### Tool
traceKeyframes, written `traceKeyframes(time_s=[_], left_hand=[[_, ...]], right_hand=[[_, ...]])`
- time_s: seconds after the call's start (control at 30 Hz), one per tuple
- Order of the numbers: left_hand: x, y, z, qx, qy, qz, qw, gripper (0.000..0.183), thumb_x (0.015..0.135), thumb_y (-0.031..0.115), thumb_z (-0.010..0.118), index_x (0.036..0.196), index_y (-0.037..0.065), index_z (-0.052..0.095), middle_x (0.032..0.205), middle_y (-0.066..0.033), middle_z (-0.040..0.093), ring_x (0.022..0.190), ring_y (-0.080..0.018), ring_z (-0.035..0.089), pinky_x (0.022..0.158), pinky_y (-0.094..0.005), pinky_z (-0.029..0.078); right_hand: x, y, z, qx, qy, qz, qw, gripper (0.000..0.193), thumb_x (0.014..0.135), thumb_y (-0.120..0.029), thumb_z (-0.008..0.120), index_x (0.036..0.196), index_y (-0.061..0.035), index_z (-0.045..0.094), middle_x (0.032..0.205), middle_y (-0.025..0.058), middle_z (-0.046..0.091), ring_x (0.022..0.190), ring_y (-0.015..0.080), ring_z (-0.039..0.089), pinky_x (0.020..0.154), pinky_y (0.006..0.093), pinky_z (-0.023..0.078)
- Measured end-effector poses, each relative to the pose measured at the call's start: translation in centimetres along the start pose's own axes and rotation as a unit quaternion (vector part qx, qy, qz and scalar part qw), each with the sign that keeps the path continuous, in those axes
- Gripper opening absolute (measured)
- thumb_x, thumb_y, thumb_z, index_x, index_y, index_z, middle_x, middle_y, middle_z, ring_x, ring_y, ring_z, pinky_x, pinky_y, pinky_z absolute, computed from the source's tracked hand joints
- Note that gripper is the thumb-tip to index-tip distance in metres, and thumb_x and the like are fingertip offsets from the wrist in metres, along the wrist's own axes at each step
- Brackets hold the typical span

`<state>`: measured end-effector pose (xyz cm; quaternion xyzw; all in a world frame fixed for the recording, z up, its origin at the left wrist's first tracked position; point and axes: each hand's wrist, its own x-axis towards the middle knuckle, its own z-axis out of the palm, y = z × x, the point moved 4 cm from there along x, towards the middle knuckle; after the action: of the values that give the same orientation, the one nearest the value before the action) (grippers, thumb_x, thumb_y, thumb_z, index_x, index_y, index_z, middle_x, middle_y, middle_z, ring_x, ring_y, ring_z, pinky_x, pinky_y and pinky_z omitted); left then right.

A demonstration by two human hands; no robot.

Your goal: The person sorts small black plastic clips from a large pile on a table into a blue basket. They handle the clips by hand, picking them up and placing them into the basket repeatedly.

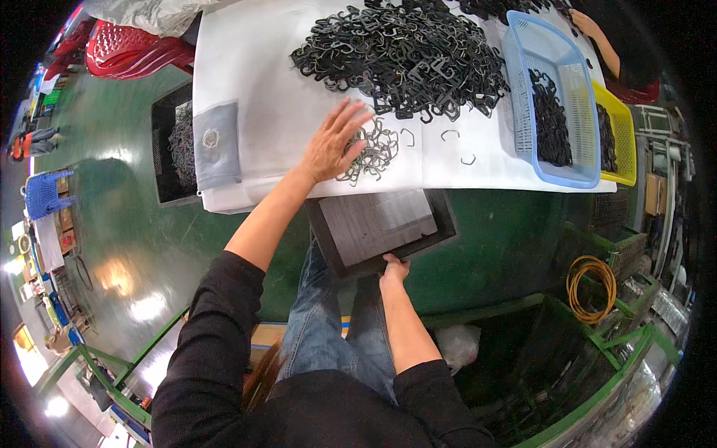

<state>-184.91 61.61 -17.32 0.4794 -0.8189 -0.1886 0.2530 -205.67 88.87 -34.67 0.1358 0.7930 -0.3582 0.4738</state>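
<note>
My left hand (336,142) lies over the left side of a small pile of silver metal hooks (379,149) near the table's front edge, its fingers stretched out and slightly apart. Nothing shows gripped in it. Below that edge, my right hand (393,270) grips the near rim of a shallow black tray (351,263). A printed paper sheet (381,224) lines the tray's bottom. Behind my left hand spreads a large heap of black hooks and clips (411,56). A few loose silver hooks (450,135) lie to the right of the small pile.
On the table's right stand a light blue basket (562,178) and a yellow basket (626,149), both holding black parts. Another person's hand (586,25) reaches in at the far right. A grey bag (216,153) lies at the left; red chairs (134,52) stand beyond.
</note>
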Motion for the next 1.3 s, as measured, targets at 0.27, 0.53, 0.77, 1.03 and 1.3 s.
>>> traceKeyframes(time_s=[0.27,0.53,0.77,1.03,1.3], left_hand=[[0.3,1.0,0.8,0.075,-0.044,0.017,0.996,0.051,0.087,0.034,0.048,0.131,0.01,0.037,0.137,-0.0089,0.035,0.13,-0.027,0.026,0.107,-0.0424,0.018],[0.7,2.3,1.2,0.039,-0.038,0.034,0.998,0.049,0.086,0.032,0.047,0.129,0.01,0.04,0.134,-0.0079,0.039,0.13,-0.0273,0.027,0.107,-0.0443,0.019],[-2.2,5.4,3.6,-0.018,-0.159,0.122,0.98,0.046,0.085,0.031,0.046,0.125,0.008,0.044,0.133,-0.0109,0.04,0.13,-0.027,0.028,0.107,-0.0433,0.02],[0.1,8.3,4.3,0.017,-0.081,0.078,0.993,0.056,0.087,0.029,0.046,0.134,0.003,0.03,0.14,-0.0141,0.028,0.132,-0.0279,0.021,0.108,-0.0437,0.016],[0.3,11.3,6.7,-0.04,-0.201,0.208,0.956,0.056,0.087,0.031,0.045,0.132,0.001,0.031,0.137,-0.017,0.031,0.131,-0.029,0.024,0.107,-0.0441,0.018]], right_hand=[[-1.0,-0.8,0.2,-0.038,0.006,0.019,0.999,0.082,0.067,0.007,0.06,0.138,-0.0146,0.024,0.125,0.0109,0.046,0.104,0.0294,0.049,0.081,0.055,0.039],[-3.0,-2.8,1.4,-0.042,0.018,0.016,0.999,0.087,0.059,0.008,0.062,0.136,0.004,0.021,0.126,0.0199,0.044,0.11,0.0287,0.046,0.096,0.0361,0.033],[-2.1,-2.1,0.9,-0.015,0.031,0.004,0.999,0.083,0.057,0.008,0.061,0.133,0.0034,0.027,0.117,0.0181,0.051,0.099,0.0264,0.052,0.087,0.0354,0.041],[0.6,-1.4,-0.6,-0.027,-0.026,-0.049,0.998,0.066,0.058,0.004,0.065,0.119,0.0016,0.042,0.097,0.0108,0.058,0.08,0.024,0.055,0.07,0.0347,0.046],[3.7,0.3,-2.5,-0.094,-0.036,-0.07,0.992,0.08,0.06,-0.006,0.069,0.13,0.0047,0.033,0.12,0.0196,0.05,0.097,0.0313,0.056,0.085,0.037,0.043]])
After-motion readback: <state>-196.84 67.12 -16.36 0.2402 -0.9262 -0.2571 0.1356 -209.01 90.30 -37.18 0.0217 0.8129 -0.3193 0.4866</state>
